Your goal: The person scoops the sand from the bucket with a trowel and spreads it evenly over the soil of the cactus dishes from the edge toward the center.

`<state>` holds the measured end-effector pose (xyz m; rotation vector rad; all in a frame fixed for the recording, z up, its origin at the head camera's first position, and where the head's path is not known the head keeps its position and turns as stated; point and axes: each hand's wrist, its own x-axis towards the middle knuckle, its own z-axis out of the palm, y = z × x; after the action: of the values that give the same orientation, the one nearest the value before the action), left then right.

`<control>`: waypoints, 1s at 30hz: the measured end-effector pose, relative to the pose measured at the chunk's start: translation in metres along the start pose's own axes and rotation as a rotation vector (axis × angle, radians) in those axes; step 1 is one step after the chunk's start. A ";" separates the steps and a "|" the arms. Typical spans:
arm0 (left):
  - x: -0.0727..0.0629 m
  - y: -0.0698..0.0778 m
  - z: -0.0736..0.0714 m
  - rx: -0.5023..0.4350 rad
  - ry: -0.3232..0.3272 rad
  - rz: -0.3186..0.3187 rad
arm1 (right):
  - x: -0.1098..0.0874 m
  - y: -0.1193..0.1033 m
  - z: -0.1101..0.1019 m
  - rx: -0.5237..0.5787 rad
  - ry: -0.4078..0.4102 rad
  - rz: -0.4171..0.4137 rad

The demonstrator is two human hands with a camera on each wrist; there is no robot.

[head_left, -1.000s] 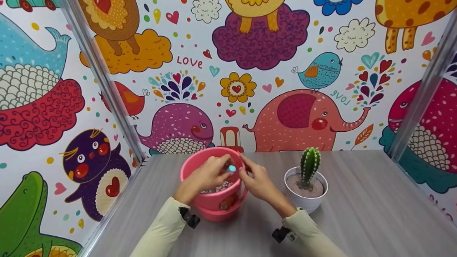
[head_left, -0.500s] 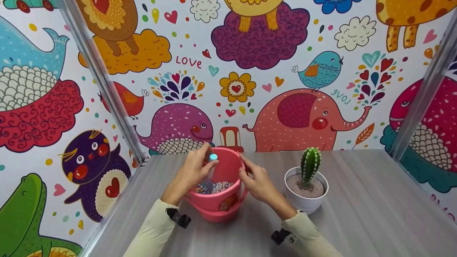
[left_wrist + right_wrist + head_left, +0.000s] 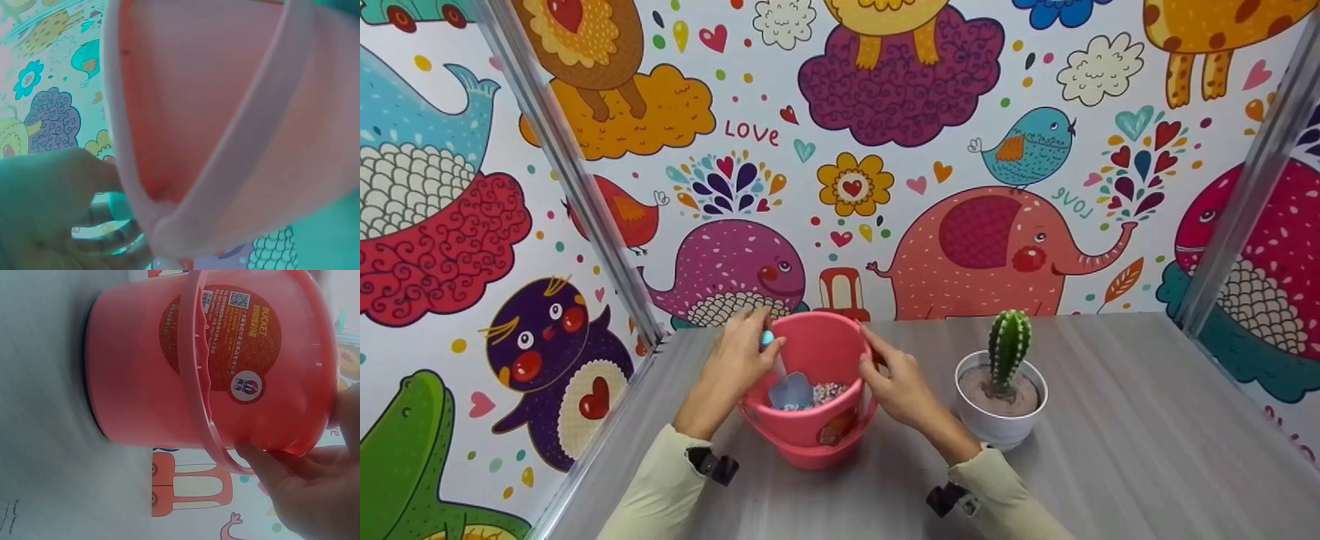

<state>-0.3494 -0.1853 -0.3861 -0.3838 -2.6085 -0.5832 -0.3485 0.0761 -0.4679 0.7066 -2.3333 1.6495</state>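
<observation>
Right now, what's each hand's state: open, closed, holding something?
Left hand: closed, holding the scoop.
Right hand: closed, gripping the bucket at its rim.

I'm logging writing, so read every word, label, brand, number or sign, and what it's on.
"BUCKET": label on the bucket.
Other label print: too small or blurred.
"LOVE": wall, left of the yellow flower.
"LOVE", mirrored: wall, above the elephant's trunk.
Dark marks on the table: unreadable.

pale cream sleeves [image 3: 649, 487], black wrist cameras [image 3: 712, 466] (one per cuff)
</observation>
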 end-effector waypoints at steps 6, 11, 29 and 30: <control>-0.004 -0.010 0.000 0.277 -0.019 0.226 | 0.001 -0.002 0.001 -0.007 -0.002 0.007; -0.003 -0.017 0.004 0.401 -0.031 0.309 | 0.000 -0.004 0.002 -0.002 0.002 0.038; 0.005 0.002 0.019 0.655 -0.211 0.292 | -0.001 -0.006 0.006 -0.012 0.040 0.070; 0.005 0.004 0.020 0.683 -0.205 0.290 | -0.001 -0.006 0.006 -0.013 0.043 0.069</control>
<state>-0.3594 -0.1718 -0.3992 -0.5921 -2.6665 0.4603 -0.3445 0.0692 -0.4655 0.5884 -2.3614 1.6589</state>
